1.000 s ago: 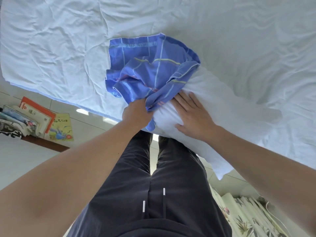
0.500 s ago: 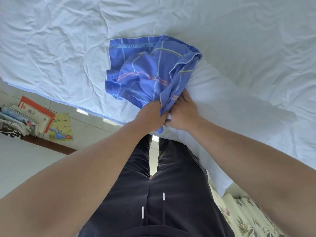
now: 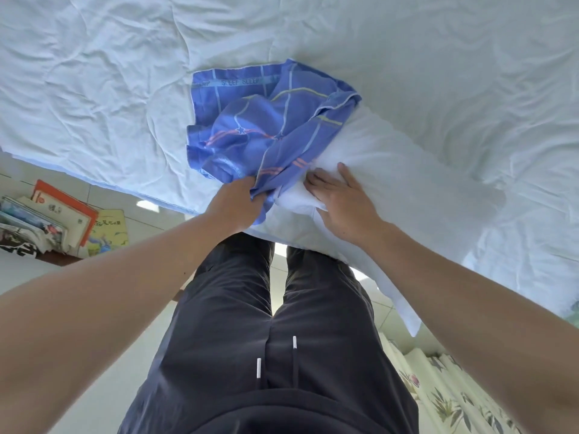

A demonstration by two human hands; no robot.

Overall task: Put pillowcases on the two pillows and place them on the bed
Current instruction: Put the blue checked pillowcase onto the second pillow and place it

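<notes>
A blue striped pillowcase (image 3: 250, 126) lies bunched on the bed, pulled over the left end of a white pillow (image 3: 407, 183). The rest of the pillow sticks out bare to the right, along the bed's near edge. My left hand (image 3: 235, 202) grips the pillowcase's near hem in a fist. My right hand (image 3: 341, 198) lies on the pillow just beside that hem, fingers stretched out and pressing into the white fabric. Only one pillow is in view.
The bed (image 3: 94, 89) is covered with a wrinkled pale sheet and fills the top of the view. A pile of books (image 3: 53, 220) lies on the floor at the left. A leaf-patterned cloth (image 3: 454, 393) shows at the bottom right. My legs stand against the bed's edge.
My right hand has drawn out from under the pillowcase hem and moved right, and now lies flat on the pillow. My left hand keeps its grip on the hem.
</notes>
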